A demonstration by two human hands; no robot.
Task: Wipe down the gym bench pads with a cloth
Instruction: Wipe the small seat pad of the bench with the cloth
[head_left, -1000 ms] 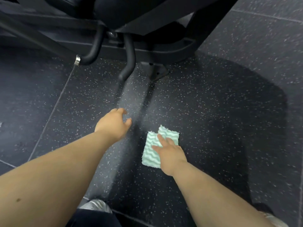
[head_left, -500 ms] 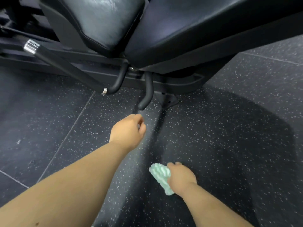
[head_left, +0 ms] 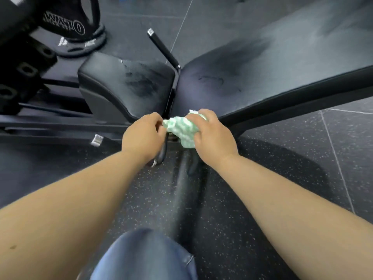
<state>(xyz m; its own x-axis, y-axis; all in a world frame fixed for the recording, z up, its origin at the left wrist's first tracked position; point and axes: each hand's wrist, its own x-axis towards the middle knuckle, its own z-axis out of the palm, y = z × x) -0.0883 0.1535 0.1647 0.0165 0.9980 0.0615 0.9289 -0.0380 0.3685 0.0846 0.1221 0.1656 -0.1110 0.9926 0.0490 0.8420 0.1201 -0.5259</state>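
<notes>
Between the two hands, the green and white cloth (head_left: 179, 128) is bunched up in a lump. It hangs in the air just in front of the bench, right where the two pads meet. The right hand (head_left: 212, 134) has its fingers curled over the cloth and grips most of it. The left hand (head_left: 143, 134) pinches the cloth's left end with its fingertips.

Both pads sit just past the hands. The short seat pad (head_left: 125, 83) is ahead and to the left, so the left hand is nearer to it. The long back pad (head_left: 262, 63) starts near the right hand and stretches far off to the right. I think the right hand, which holds most of the cloth, could reach it first and wipe along its length. Both pads look smudged and dull, so I think no wiping has been done on them yet.

A black bar with a shiny tip (head_left: 161, 47) pokes out behind the gap between the pads. Far to the left lies a black weight plate (head_left: 74, 23). It has white letters that look like "OLYM", upside down, and the rest is hidden. Down below is a speckled floor (head_left: 282, 178) and a knee in blue jeans (head_left: 145, 257).
</notes>
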